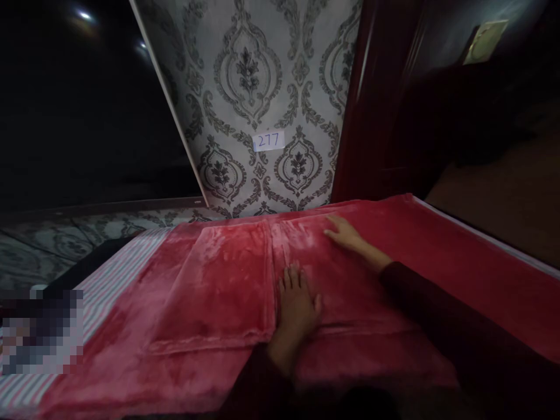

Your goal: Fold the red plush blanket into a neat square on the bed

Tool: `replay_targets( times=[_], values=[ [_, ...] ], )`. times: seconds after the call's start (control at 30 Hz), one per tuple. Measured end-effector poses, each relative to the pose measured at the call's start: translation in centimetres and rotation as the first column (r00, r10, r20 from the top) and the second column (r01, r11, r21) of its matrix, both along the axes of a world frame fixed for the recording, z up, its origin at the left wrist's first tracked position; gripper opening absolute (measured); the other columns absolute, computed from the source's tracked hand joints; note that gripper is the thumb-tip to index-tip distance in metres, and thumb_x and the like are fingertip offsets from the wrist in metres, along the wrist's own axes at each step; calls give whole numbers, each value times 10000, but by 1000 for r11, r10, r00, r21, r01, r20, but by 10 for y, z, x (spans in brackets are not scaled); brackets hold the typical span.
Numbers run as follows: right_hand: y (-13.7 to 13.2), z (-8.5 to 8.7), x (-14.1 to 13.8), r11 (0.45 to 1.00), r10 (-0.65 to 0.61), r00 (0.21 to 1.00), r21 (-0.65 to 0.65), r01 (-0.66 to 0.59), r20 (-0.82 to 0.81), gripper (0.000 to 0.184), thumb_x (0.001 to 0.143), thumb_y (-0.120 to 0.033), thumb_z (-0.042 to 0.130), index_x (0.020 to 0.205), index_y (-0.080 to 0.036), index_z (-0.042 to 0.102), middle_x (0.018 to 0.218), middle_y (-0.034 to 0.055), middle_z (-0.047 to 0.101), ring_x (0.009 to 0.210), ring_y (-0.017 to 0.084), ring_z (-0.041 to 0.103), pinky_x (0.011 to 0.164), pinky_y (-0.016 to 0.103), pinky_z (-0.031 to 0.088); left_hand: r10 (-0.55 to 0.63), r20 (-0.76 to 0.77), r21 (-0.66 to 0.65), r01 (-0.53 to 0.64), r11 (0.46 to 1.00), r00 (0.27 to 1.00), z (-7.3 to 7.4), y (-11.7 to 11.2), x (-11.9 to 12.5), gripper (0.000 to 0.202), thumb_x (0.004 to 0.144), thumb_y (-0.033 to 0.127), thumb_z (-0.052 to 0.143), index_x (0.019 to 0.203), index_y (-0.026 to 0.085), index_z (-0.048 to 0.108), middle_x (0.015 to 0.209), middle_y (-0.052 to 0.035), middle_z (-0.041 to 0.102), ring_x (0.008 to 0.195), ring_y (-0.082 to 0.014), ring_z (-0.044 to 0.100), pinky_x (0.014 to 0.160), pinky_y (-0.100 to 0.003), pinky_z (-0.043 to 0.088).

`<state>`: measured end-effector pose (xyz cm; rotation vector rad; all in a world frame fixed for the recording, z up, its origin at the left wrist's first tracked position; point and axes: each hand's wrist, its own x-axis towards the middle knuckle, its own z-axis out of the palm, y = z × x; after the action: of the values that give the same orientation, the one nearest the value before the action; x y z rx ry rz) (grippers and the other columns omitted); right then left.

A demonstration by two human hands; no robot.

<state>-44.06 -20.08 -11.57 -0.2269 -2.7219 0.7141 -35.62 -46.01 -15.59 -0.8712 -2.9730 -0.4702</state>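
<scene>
A red plush blanket lies spread over a bed, with folded layers forming a seam down the middle. My left hand rests flat on the blanket just right of that seam, fingers stretched forward. Farther ahead, my right hand lies flat on the blanket near its far edge, fingers extended. Both arms wear dark sleeves. Neither hand grips anything.
A striped sheet shows under the blanket at the left. A patterned wallpaper wall with a small label reading 217 stands behind the bed. Dark red wood rises at the right; a dark window fills the left.
</scene>
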Motion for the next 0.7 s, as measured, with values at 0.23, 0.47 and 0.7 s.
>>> replay_targets(
  times=[0.23, 0.47, 0.7],
  values=[
    [64, -37, 137, 708, -351, 932, -628, 323, 84, 508, 750, -437, 761, 1210, -222, 736, 1112, 134, 763, 1076, 344, 713, 887, 474, 612, 22, -32, 48, -20, 999, 999, 5, 6, 9, 701, 946, 367, 552, 1585, 102, 437, 1696, -207, 320, 1584, -398, 258, 1286, -577, 240],
    [32, -38, 161, 477, -41, 975, -854, 210, 217, 409, 754, -650, 684, 876, -261, 717, 934, 123, 778, 973, 351, 746, 782, 495, 649, -125, -9, -68, 125, 990, 992, 44, -14, 26, 571, 973, 376, 551, 1439, 49, 598, 1510, -253, 564, 1449, -387, 489, 1260, -549, 301],
    [28, -42, 154, 414, -62, 984, -893, 177, 167, 317, 710, -582, 697, 739, -266, 687, 701, 86, 733, 790, 336, 755, 683, 450, 648, -264, -19, -7, 264, 964, 964, 63, -63, -14, 641, 978, 465, 607, 1584, 316, 457, 1712, -89, 332, 1605, -354, 217, 1287, -638, 141]
  ],
)
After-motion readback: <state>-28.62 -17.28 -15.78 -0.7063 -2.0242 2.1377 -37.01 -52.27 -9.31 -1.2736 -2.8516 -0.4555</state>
